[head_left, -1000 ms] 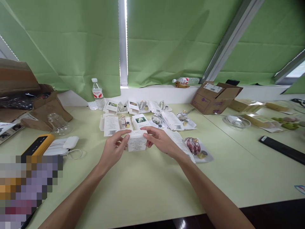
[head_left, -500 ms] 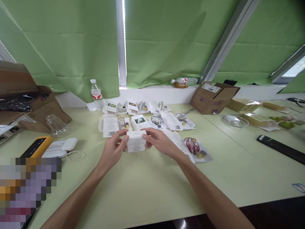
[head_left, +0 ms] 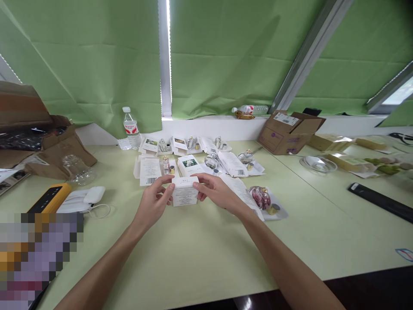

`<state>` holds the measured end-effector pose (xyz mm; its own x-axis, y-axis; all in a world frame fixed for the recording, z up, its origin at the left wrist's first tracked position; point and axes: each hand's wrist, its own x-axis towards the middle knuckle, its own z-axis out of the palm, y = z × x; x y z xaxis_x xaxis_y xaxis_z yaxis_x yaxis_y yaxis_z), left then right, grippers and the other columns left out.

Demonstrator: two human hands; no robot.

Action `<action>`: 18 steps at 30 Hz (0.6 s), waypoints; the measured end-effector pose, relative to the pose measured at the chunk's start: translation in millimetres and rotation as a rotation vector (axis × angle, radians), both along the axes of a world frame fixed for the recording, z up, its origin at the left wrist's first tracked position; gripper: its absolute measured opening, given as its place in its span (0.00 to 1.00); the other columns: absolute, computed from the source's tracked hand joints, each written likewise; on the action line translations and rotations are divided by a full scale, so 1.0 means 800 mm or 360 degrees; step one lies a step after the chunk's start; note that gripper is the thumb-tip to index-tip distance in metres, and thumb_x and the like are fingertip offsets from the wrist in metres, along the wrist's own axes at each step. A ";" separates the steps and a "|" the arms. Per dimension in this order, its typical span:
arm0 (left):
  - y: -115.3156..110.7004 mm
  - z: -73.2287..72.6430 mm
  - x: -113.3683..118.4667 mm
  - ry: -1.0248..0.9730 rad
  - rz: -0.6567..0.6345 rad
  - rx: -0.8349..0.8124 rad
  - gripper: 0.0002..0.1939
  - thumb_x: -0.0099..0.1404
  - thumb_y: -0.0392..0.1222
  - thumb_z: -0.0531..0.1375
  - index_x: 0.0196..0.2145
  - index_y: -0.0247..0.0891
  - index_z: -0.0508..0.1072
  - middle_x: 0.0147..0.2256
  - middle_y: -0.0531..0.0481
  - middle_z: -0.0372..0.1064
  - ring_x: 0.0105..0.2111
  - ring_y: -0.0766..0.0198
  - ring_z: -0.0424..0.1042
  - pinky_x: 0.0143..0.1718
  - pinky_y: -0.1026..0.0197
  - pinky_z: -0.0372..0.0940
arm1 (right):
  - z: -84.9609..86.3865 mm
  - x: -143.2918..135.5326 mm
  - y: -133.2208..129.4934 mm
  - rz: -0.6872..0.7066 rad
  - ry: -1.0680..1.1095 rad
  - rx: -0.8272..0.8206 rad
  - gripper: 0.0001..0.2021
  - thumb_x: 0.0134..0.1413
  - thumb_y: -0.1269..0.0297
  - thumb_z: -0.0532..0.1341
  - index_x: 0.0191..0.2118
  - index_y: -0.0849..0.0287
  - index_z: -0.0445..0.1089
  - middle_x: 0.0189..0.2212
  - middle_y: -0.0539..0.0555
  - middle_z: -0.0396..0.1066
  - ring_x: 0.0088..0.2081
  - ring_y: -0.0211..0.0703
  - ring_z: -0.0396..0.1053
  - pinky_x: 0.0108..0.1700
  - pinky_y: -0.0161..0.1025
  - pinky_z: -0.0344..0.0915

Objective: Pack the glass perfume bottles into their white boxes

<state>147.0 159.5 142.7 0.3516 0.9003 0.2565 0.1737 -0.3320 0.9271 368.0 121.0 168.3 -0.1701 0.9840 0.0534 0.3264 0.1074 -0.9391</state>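
Fingers [head_left: 199,186] of both hands close on a small white box [head_left: 185,196]

Left hand [head_left: 151,199] and right hand [head_left: 218,193] pinch opposite sides of the box near its top, grip only as wide as the box itself. It is upright, on or just above the pale surface [head_left: 193,245], in front of a flower-pictured carton [head_left: 189,164]. Farther right, a dark red bottle [head_left: 260,197] sits in a white tray [head_left: 279,215].

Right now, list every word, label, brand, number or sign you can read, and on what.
None legible.
Held white carton: print too small.
Other white cartons: print too small.
Upright water bottle: label blurred.
Lying water bottle: label blurred.
Cardboard box: label and print too small.
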 end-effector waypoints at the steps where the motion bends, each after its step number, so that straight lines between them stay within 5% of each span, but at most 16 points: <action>1: 0.000 0.000 0.000 0.0000 0.0000 0.0001 0.19 0.67 0.53 0.55 0.51 0.42 0.68 0.47 0.45 0.69 0.26 0.68 0.71 0.28 0.60 0.71 | 0.000 0.000 0.000 -0.0002 -0.0003 0.0003 0.18 0.62 0.51 0.56 0.51 0.56 0.67 0.45 0.55 0.71 0.32 0.39 0.72 0.37 0.41 0.72; 18: -0.001 -0.001 0.001 0.0011 0.0007 0.0003 0.19 0.67 0.53 0.55 0.51 0.42 0.68 0.47 0.46 0.69 0.26 0.68 0.70 0.27 0.61 0.70 | -0.002 0.000 0.001 0.0013 0.0003 0.0009 0.19 0.62 0.50 0.56 0.51 0.56 0.68 0.44 0.56 0.72 0.32 0.40 0.73 0.36 0.40 0.73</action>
